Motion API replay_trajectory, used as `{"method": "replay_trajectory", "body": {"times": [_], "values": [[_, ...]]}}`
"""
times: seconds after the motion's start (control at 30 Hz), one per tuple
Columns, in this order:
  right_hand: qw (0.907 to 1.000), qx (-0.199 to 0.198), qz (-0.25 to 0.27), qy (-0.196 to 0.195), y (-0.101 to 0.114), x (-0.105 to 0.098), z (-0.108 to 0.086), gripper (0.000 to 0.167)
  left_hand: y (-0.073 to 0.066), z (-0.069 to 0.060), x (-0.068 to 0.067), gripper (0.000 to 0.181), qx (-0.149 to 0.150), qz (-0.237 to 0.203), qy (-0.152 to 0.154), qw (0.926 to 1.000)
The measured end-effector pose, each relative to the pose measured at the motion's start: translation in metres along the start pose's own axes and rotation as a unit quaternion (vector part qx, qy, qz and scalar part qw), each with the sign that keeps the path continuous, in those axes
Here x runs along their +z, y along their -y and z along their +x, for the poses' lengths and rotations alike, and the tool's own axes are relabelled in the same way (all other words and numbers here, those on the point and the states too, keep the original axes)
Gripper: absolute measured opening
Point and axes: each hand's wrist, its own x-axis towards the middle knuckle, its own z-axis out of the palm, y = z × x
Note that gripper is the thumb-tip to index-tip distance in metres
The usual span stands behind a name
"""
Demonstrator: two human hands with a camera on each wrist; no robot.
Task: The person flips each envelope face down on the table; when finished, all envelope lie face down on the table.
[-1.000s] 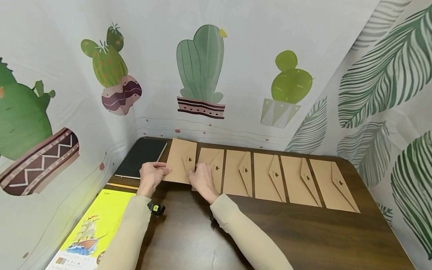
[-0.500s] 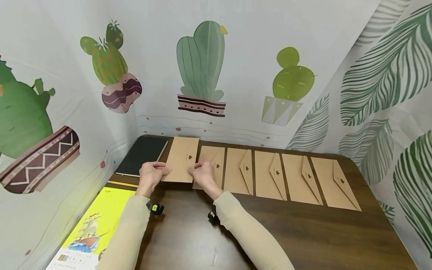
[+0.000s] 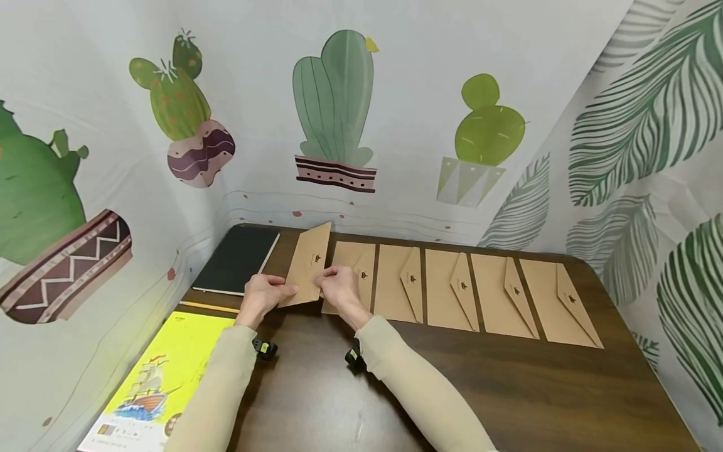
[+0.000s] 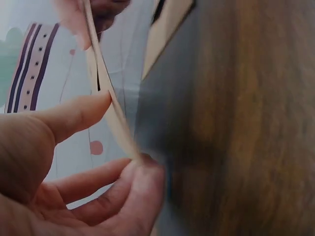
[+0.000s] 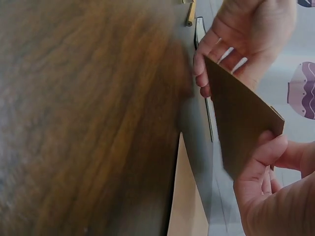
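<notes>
A brown kraft envelope [image 3: 307, 260] with a small dark crown print is held tilted above the table's far left part. My left hand [image 3: 263, 297] pinches its lower left corner; the left wrist view shows the thumb on one face of the envelope [image 4: 117, 120] and fingers at its edge. On the opposite side my right hand [image 3: 342, 290] pinches the right edge, thumb and fingers around the envelope [image 5: 236, 108] in the right wrist view. Just right of it lies another envelope [image 3: 344, 254], partly covered by the right hand.
Several more envelopes [image 3: 395, 282] lie in a row toward the right. A black notebook [image 3: 234, 260] sits at the far left corner, with a pencil [image 3: 209, 307] before it. Nearer stands a yellow pad [image 3: 160, 364] with a ship picture. A printed curtain [image 3: 407, 125] hangs behind the table [image 3: 508, 389].
The held envelope has turned from nearly facing the head camera to a steeper slant, its upper right corner raised. My left hand has shifted slightly right.
</notes>
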Motion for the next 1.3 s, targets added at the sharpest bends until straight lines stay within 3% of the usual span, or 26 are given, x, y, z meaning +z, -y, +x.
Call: {"method": "replay_trajectory", "body": {"times": [0.23, 0.43, 0.53, 0.67, 0.77, 0.9, 1.1, 1.3], "values": [[0.9997, -0.013, -0.015, -0.014, 0.002, 0.006, -0.003, 0.005, -0.015, -0.009, 0.010, 0.053, 0.106, 0.020, 0.059, 0.9924], [0.9995, -0.022, 0.016, 0.015, 0.004, 0.007, -0.005, 0.017, -0.026, -0.014, 0.014, 0.040, 0.166, 0.039, 0.057, 0.9837], [0.9986, -0.036, 0.025, 0.029, 0.004, 0.006, -0.006, 0.025, -0.027, -0.014, 0.013, 0.041, 0.170, 0.045, 0.042, 0.9835], [0.9974, -0.049, 0.037, 0.037, 0.004, 0.009, -0.007, 0.035, -0.031, -0.016, 0.012, 0.048, 0.154, 0.047, 0.021, 0.9868], [0.9939, -0.047, 0.082, 0.057, 0.004, 0.013, -0.006, 0.039, -0.034, -0.018, 0.011, 0.052, 0.145, 0.045, 0.005, 0.9884], [0.9880, -0.028, 0.122, 0.091, 0.003, 0.019, -0.004, 0.039, -0.036, -0.019, 0.012, 0.049, 0.139, 0.046, -0.019, 0.9891], [0.9844, -0.005, 0.113, 0.135, -0.004, 0.023, -0.001, 0.037, -0.036, -0.021, 0.011, 0.040, 0.130, 0.043, -0.057, 0.9889], [0.9711, 0.045, 0.102, 0.211, -0.007, 0.030, 0.002, 0.028, -0.036, -0.022, 0.009, 0.034, 0.143, 0.038, -0.089, 0.9850]]}}
